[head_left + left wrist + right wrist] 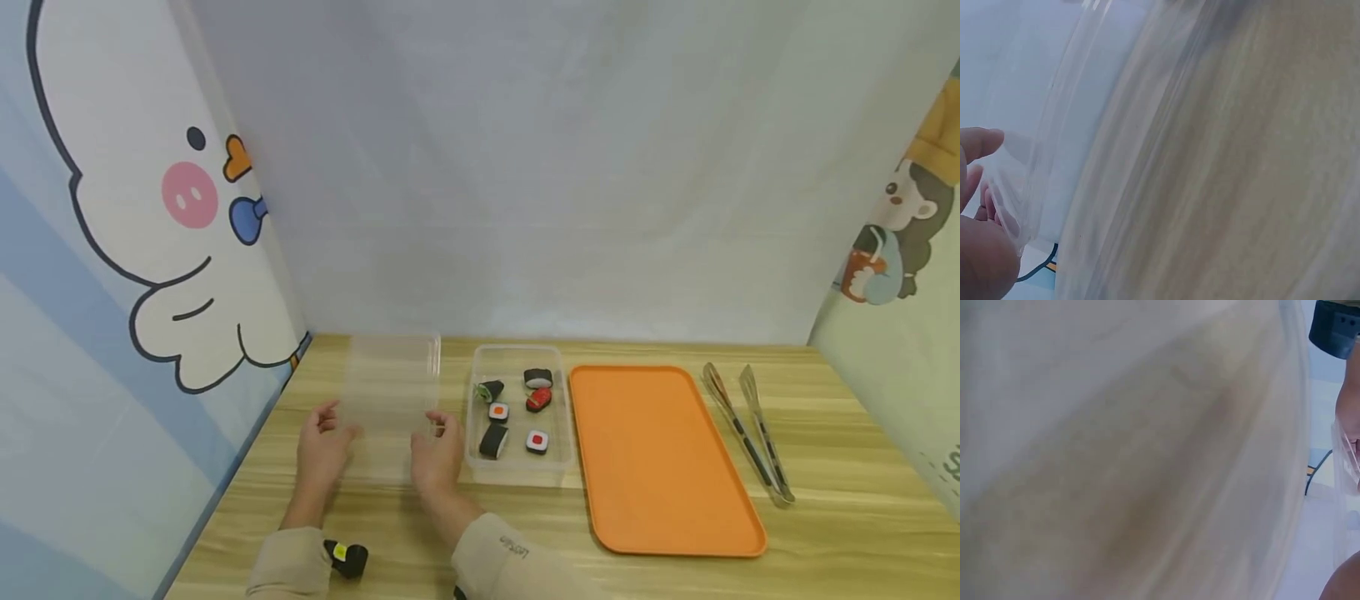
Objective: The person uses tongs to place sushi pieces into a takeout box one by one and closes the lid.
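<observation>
A clear plastic lid lies flat over the wooden table, just left of a clear container. My left hand pinches the lid's near left edge and my right hand pinches its near right edge. In the left wrist view, the thumb lies on the lid and the other fingers show through the plastic beneath it. The right wrist view is a blur of plastic and wood, with part of a hand at its right edge. The container holds several toy sushi pieces.
An orange tray lies right of the container. Metal tongs rest further right. Cartoon-printed panels close in the left and right sides, and a pale backdrop stands behind the table.
</observation>
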Tool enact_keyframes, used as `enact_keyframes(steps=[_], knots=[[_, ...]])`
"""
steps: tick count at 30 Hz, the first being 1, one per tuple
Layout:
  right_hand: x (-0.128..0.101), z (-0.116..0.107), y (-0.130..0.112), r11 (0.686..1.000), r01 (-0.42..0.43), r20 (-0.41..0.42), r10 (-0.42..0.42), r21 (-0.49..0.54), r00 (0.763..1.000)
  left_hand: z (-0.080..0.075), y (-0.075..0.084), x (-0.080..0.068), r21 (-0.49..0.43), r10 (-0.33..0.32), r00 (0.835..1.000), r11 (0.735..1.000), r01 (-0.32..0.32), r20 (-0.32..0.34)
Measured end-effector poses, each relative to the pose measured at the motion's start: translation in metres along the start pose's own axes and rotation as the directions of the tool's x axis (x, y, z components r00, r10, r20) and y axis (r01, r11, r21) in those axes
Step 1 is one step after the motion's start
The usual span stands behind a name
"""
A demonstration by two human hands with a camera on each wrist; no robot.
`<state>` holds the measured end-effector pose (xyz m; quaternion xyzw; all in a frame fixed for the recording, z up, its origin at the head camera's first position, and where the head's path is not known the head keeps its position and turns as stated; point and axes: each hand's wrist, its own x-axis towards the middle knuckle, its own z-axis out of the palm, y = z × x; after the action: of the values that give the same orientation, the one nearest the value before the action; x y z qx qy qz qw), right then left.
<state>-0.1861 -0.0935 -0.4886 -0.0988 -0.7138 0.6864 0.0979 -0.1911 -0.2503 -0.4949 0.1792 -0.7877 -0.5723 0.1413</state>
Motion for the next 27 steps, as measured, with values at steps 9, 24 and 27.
enact_keyframes(steps=[9, 24, 27], knots=[[0.004, -0.002, -0.012, 0.995, 0.052, -0.006, -0.051, 0.086, 0.999, 0.004, 0.004, 0.001, -0.123, 0.043, 0.994, 0.991, -0.056, -0.102], [0.013, -0.009, -0.023, 0.994, 0.033, 0.022, -0.035, 0.101, 0.999, -0.002, 0.021, -0.004, -0.114, 0.061, 0.988, 0.990, -0.078, -0.143], [0.016, -0.012, -0.030, 0.993, 0.049, 0.030, -0.052, 0.104, 0.998, -0.003, 0.024, -0.005, -0.110, 0.091, 0.980, 0.988, -0.112, -0.179]])
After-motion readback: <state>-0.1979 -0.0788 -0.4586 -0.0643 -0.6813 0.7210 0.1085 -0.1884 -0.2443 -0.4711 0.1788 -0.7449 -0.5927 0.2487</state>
